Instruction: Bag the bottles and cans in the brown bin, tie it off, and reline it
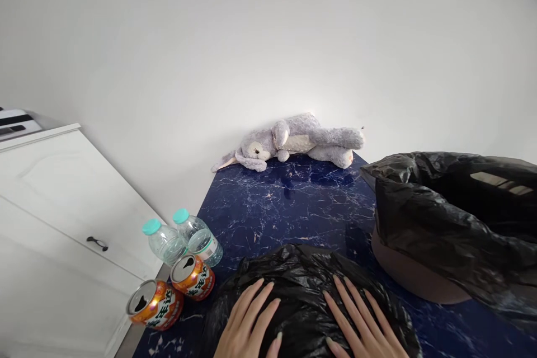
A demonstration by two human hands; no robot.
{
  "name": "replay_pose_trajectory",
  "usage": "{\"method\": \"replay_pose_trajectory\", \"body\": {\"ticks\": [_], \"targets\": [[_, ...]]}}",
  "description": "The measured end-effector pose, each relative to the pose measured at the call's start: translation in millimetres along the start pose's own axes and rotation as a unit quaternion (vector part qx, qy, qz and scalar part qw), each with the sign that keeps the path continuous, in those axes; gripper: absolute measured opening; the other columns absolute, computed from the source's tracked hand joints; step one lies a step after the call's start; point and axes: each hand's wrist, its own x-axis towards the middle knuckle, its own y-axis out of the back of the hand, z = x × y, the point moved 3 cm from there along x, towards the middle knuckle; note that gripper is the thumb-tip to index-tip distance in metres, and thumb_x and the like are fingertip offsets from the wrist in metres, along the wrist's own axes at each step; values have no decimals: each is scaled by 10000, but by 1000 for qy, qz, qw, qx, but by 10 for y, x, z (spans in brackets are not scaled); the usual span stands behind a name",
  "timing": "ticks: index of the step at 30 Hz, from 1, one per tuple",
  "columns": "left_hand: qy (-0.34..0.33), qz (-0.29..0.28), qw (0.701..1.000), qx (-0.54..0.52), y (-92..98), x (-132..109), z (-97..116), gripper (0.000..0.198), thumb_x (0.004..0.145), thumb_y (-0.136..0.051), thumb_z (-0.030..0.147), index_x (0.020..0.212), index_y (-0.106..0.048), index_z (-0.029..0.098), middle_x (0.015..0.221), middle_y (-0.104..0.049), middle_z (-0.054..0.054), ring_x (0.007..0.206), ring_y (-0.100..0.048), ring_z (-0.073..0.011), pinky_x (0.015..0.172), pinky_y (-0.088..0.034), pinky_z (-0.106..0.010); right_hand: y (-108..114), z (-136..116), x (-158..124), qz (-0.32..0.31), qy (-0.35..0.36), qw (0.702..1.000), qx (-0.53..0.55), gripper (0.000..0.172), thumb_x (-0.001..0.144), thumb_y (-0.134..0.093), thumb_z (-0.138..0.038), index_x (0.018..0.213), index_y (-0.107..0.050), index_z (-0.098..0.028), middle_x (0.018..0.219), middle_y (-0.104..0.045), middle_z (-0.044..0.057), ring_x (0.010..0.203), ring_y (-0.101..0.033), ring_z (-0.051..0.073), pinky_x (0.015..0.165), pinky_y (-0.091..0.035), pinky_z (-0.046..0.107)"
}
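Both of my hands rest on a rounded black plastic bag (300, 274) at the table's near edge. My left hand (249, 324) lies on its left side with the fingers stretched out. On the right side, my right hand (361, 319) is spread flat, fingers apart. What is under or inside the bag is hidden. Close by on the right stands a brownish bin (415, 268), lined with another black plastic bag (428, 207) folded over its rim; something pale shows inside.
Two orange drink cans (161, 310), both opened, stand left of my left hand. Behind them are two clear bottles (201, 238) with turquoise caps. A grey plush rabbit (293, 137) lies along the wall on the blue marbled table (268, 207). A white cabinet (54, 224) is at left.
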Motion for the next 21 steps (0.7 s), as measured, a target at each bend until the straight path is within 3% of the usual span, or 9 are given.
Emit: {"method": "replay_pose_trajectory", "body": {"ticks": [4, 7, 9, 14, 17, 21], "targets": [[-3, -66, 996, -55, -230, 252, 71, 749, 1111, -529, 461, 1745, -156, 323, 1762, -350, -46, 1602, -379, -353, 1200, -517, -544, 25, -64, 198, 11, -13, 1000, -4, 836, 1049, -466, -656, 1739, -225, -251, 1576, -586, 118, 1298, -682, 379, 1000, -560, 564], [11, -91, 993, -71, -338, 375, -61, 751, 1131, -484, 453, 1747, -73, 331, 1793, -249, -44, 1643, -276, -354, 1274, -395, -615, 111, -5, 242, 0, 8, 1000, 4, 850, 1049, -475, -660, 1740, -211, -242, 1593, -561, 103, 1315, -684, 349, 980, -601, 524], [23, -107, 991, -78, -359, 437, -209, 727, 1139, -463, 452, 1744, -76, 346, 1800, -214, -31, 1654, -236, -346, 1302, -329, -635, 190, 103, 227, -15, 22, 999, 17, 874, 1044, -490, -669, 1743, -192, -237, 1600, -543, 103, 1318, -686, 339, 953, -635, 496], [41, -134, 985, -100, -372, 538, -496, 673, 1152, -423, 465, 1742, -116, 359, 1802, -210, -12, 1665, -186, -328, 1309, -316, -623, 325, 347, 151, -75, 17, 995, 69, 949, 1015, -537, -714, 1751, -104, -299, 1632, -482, 84, 1329, -671, 376, 911, -675, 490], [37, -134, 985, -102, -366, 554, -515, 648, 1154, -421, 451, 1740, -164, 343, 1800, -228, -19, 1659, -208, -324, 1304, -333, -612, 350, 353, 146, -75, 14, 995, 64, 963, 1013, -537, -715, 1752, -81, -297, 1608, -504, 87, 1301, -686, 388, 887, -689, 509], [34, -73, 992, -98, -220, 496, -377, 617, 1133, -501, 368, 1712, -291, 327, 1753, -370, -43, 1626, -318, -323, 1274, -406, -596, 336, 298, 147, -63, 15, 997, 44, 958, 1021, -533, -689, 1752, -91, -256, 1588, -523, 106, 1278, -697, 403, 872, -695, 552]]}}
